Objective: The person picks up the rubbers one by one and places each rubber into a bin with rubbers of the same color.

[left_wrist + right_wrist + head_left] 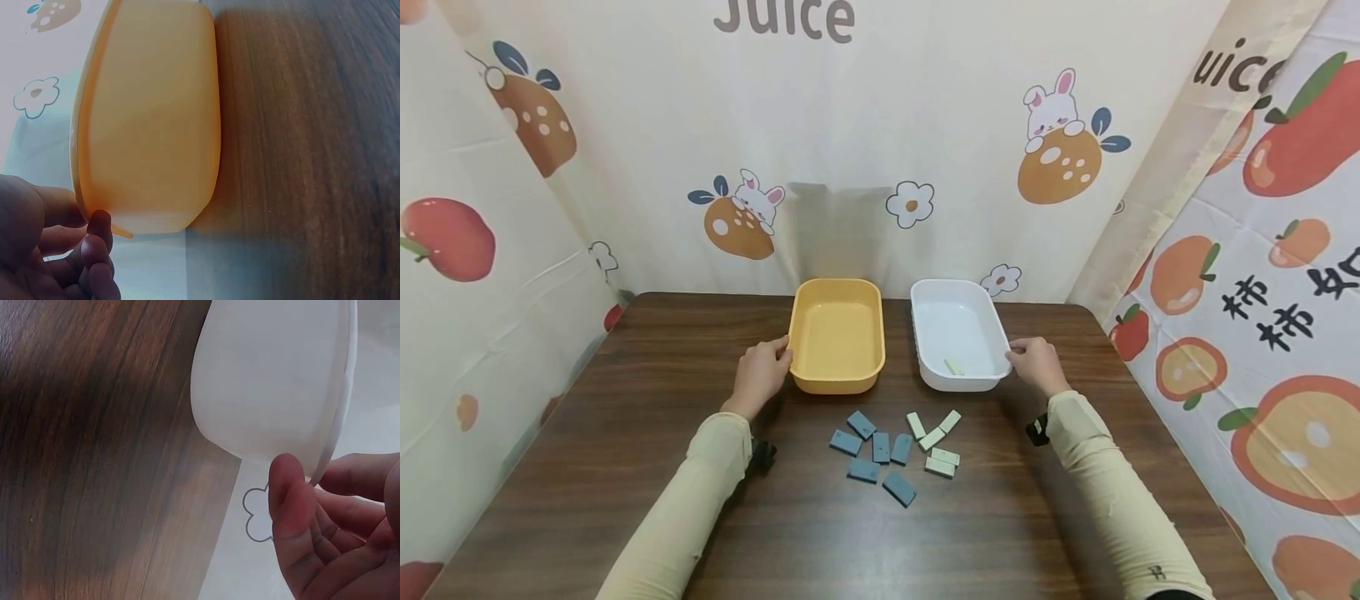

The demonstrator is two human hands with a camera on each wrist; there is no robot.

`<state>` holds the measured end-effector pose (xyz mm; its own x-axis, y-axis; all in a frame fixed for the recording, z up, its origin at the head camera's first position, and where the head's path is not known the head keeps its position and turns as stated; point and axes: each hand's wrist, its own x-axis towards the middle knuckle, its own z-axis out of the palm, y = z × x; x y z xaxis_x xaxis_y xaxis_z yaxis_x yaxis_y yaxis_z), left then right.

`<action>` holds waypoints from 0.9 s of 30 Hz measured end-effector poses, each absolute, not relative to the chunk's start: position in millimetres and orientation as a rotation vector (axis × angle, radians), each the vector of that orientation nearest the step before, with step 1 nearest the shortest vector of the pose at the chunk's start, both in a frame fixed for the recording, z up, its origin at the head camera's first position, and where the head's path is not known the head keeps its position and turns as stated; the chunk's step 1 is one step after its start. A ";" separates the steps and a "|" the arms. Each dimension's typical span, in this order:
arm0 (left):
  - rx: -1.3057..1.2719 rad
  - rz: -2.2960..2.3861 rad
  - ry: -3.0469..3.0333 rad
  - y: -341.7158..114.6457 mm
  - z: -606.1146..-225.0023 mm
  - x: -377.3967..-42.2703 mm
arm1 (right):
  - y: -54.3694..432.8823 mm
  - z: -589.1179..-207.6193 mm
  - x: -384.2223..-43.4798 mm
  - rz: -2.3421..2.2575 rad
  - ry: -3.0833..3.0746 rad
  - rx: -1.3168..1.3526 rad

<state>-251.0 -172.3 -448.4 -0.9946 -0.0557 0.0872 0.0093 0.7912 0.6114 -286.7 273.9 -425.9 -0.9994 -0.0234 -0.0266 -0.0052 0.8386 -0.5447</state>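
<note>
My left hand [762, 375] pinches the rim of a yellow plastic bin [837, 386] at its left side. In the left wrist view, thumb and fingers meet at the rim of the yellow bin [153, 112]. On the other side, my right hand [1036, 363] holds the right rim of a white bin [958, 383]. The right wrist view has the fingertips [289, 481] on either side of the rim of that white bin [269, 381]. Inside the white bin lies a pale green piece [953, 367]. The yellow bin has nothing visible in it.
Several blue-grey blocks [881, 447] lie scattered in front of the bins. Right of them are several pale green blocks [932, 439]. The dark wooden table [865, 550] backs onto a printed curtain [887, 108], close behind both bins.
</note>
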 end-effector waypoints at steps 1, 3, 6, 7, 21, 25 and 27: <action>0.038 -0.985 -2.878 -172.2 -448.4 -251.0 | 274.2 -425.9 -286.6 -0.896 2.974 -0.024; 0.041 -0.987 -2.878 -171.9 -448.4 -251.3 | 274.6 -425.5 -285.8 -0.914 2.961 -0.030; 0.046 -0.991 -2.880 -171.9 -448.2 -251.6 | 275.3 -425.1 -284.7 -0.929 2.955 -0.048; 0.046 -0.992 -2.881 -171.9 -448.3 -251.8 | 275.5 -425.0 -284.3 -0.934 2.951 -0.048; 0.047 -0.974 -2.837 -178.4 -445.0 -252.4 | 275.4 -427.8 -282.6 -1.000 2.894 0.055; -0.012 -0.955 -2.795 -177.6 -440.4 -248.7 | 276.9 -428.2 -282.2 -1.011 2.891 0.052; -0.046 -0.961 -2.779 -175.8 -437.6 -246.5 | 278.1 -428.7 -282.5 -1.015 2.890 0.049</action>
<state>-246.5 -175.8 -437.6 -0.9795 -0.0359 0.1982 0.0943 0.7880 0.6084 -282.5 278.1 -428.7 -0.9964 0.0043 -0.0843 0.0561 0.7802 -0.6230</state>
